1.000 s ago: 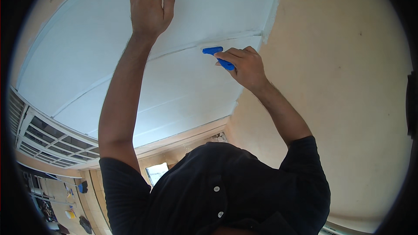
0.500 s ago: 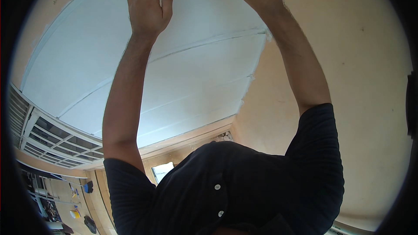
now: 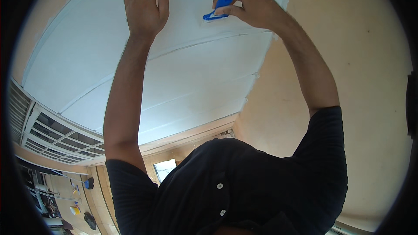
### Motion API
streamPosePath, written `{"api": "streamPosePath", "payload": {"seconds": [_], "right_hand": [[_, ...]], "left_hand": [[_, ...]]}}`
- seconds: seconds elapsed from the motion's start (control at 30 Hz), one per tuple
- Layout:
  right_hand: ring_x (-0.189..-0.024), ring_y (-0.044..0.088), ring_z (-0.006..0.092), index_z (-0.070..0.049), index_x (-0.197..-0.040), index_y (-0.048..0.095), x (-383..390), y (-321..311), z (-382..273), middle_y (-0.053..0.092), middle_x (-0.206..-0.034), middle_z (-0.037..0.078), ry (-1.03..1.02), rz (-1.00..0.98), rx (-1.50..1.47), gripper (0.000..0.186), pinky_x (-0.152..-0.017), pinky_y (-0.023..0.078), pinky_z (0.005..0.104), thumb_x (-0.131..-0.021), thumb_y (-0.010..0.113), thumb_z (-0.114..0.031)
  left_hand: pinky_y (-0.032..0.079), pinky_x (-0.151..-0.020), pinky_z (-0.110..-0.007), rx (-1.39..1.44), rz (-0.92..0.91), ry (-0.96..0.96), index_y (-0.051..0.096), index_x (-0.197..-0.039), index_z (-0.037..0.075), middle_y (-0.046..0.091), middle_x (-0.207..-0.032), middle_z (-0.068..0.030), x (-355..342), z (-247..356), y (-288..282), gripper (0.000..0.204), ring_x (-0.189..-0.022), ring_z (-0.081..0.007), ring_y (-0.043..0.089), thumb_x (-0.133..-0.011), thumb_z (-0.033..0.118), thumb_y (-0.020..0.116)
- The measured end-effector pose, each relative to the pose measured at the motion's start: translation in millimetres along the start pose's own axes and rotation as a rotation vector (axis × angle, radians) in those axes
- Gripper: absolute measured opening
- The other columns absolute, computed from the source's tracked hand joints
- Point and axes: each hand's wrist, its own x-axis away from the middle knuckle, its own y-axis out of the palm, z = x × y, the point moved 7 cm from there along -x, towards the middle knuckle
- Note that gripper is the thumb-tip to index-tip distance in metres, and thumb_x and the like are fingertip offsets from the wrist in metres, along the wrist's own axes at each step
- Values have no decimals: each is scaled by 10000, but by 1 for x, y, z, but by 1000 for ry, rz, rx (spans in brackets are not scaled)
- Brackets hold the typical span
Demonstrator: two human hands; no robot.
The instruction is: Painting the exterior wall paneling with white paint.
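Note:
Overhead lies a white panelled ceiling (image 3: 200,74) with long seams across it. My left hand (image 3: 144,13) is raised with its fingers stretched out and holds nothing; it appears to rest flat on the ceiling, its fingertips cut by the upper edge. In my right hand (image 3: 257,8) is a blue putty scraper (image 3: 226,2), gripped between thumb and fingers. White paste smears the scraper's wide edge, which is at the ceiling surface just beyond a seam (image 3: 204,41).
A tan wall (image 3: 348,87) meets the ceiling along a ragged white edge at right. A white window grille (image 3: 65,137) stands at left. Far down at lower left are a white and yellow tub (image 3: 75,210), a dark bag (image 3: 89,220) and a blue broom head (image 3: 89,183).
My right hand has come down from the upper edge and leftward, bringing the scraper fully into view. My left hand has stayed nearly in place, still spread.

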Motion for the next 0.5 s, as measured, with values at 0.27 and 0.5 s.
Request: {"api": "streamPosePath", "payload": {"seconds": [0.27,0.5], "right_hand": [[-938,714,236,-78,-1137,746,-34,-151,-24,777,-1048,80,-279,628,133,234,-891,487,383,-947,734,-216],[-1061,698,182,-256,-1132,698,86,88,-16,681,-971,-35,-474,742,606,287,-724,402,381,-876,785,-352]], "left_hand": [[143,-1214,-676,62,172,99,366,-1592,60,372,-1648,-163,-2,8,-3,562,-1548,-453,242,-1067,248,436],[105,-1249,-619,-10,-10,-39,289,-1595,-33,273,-1671,-248,13,-10,-13,618,-1564,-454,182,-1058,261,367]]}}
